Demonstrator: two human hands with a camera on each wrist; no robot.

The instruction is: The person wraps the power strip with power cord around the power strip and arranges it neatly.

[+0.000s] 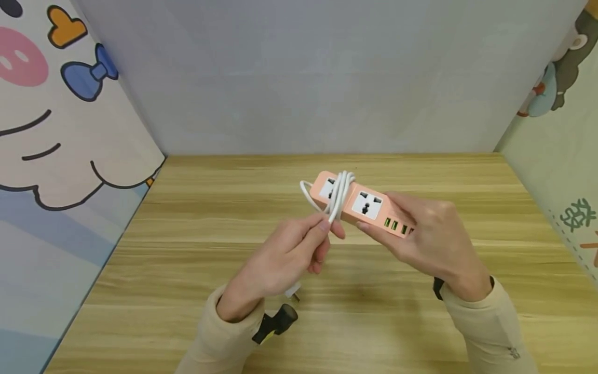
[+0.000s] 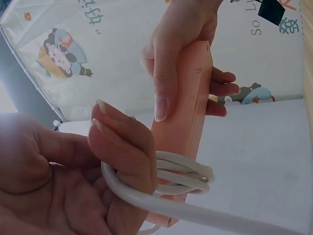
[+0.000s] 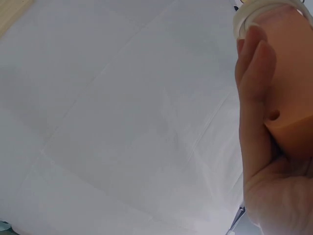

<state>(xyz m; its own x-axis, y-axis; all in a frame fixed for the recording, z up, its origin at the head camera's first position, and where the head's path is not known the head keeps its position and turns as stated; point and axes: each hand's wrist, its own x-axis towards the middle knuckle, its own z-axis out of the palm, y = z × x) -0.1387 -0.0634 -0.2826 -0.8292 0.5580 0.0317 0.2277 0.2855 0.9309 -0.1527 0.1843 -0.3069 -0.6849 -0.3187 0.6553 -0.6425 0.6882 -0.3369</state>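
My right hand (image 1: pixel 434 236) grips an orange-pink power strip (image 1: pixel 348 208) by its end with the USB ports, holding it tilted above the table. Several turns of white cord (image 1: pixel 342 192) wrap around the strip's far part, partly covering one socket. Close beside the wraps, my left hand (image 1: pixel 291 249) pinches the cord between thumb and fingers. The left wrist view shows the cord (image 2: pixel 181 210) running through the curled fingers and away to the lower right. Below the left hand a white plug (image 1: pixel 293 291) with metal pins shows, partly hidden by the wrist.
The wood-grain table (image 1: pixel 210 208) lies under both hands. A pale grey panel (image 1: pixel 327 78) stands at its back edge. Cartoon-printed panels (image 1: pixel 107 140) rise on the left and right sides. A black wrist-worn device (image 1: pixel 275 323) sticks out from the left sleeve.
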